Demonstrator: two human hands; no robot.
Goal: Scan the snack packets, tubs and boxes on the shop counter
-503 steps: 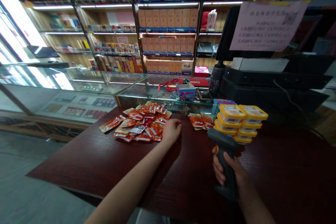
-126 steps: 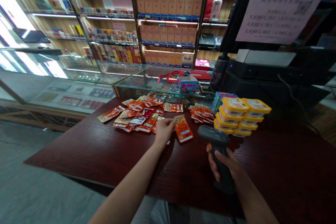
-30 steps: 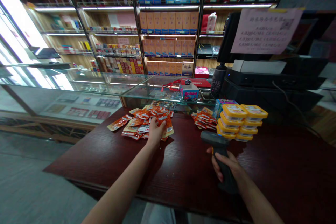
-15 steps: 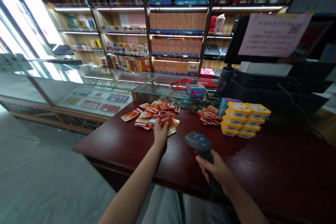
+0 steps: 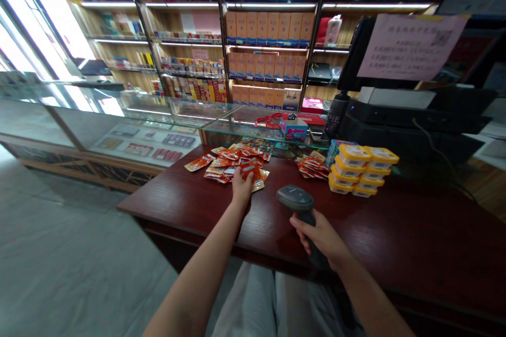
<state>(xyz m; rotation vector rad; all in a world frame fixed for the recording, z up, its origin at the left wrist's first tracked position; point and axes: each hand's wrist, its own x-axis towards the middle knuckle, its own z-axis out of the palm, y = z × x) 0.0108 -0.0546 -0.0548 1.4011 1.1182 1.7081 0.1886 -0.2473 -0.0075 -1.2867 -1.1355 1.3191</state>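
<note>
My left hand (image 5: 242, 187) is closed on an orange snack packet (image 5: 250, 168) at the near right side of a loose pile of similar packets (image 5: 223, 162). Wrapped around the handle of a dark grey barcode scanner (image 5: 295, 197) is my right hand (image 5: 316, 231); the scanner's head points away and to the left above the table. A smaller heap of orange packets (image 5: 312, 166) lies beyond the scanner. Beside that heap stand stacked clear tubs with yellow lids (image 5: 358, 171).
The dark red wooden table (image 5: 190, 205) meets a glass display counter (image 5: 166, 110) at the back. A small colourful box (image 5: 294, 130) rests on the glass. To the right stands a monitor with a pink notice (image 5: 411, 47). Shelves of boxed goods (image 5: 269, 29) line the wall.
The view has tilted slightly, shifting the scene. The blue light on the scanner's head no longer shows. Both hands keep the same holds.
</note>
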